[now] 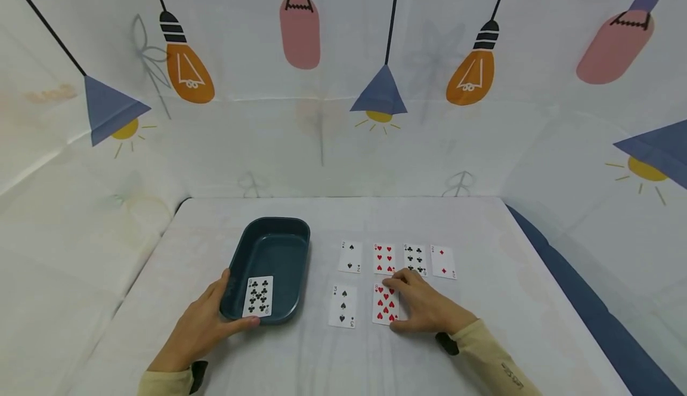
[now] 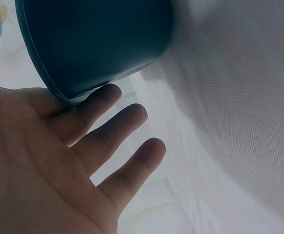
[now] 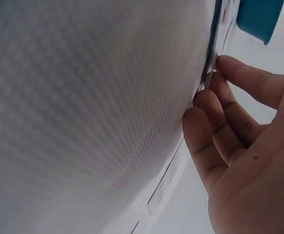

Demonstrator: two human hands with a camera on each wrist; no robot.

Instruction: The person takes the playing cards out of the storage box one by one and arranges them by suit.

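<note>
My left hand [image 1: 200, 324] rests at the near left corner of a dark teal tray [image 1: 271, 226], thumb at the front rim. In the left wrist view its fingers [image 2: 116, 139] are spread and fairly straight, some touching the tray's outside. A nine of clubs [image 1: 259, 296] lies face up inside the tray. My right hand [image 1: 421, 303] pinches an eight of hearts [image 1: 385, 305] between fingertips at its top edge and the thumb at its bottom edge. The right wrist view shows those fingertips [image 3: 196, 122] against the cloth; the card is mostly hidden there.
Left of the right hand lies a three of spades [image 1: 343, 306]. Behind, in a row, are a two of spades [image 1: 350, 256], six of hearts [image 1: 384, 256], six of clubs [image 1: 415, 259] and two of diamonds [image 1: 442, 262]. White cloth [image 1: 300, 360] covers the table; lamp-printed fabric [image 1: 333, 133] hangs around.
</note>
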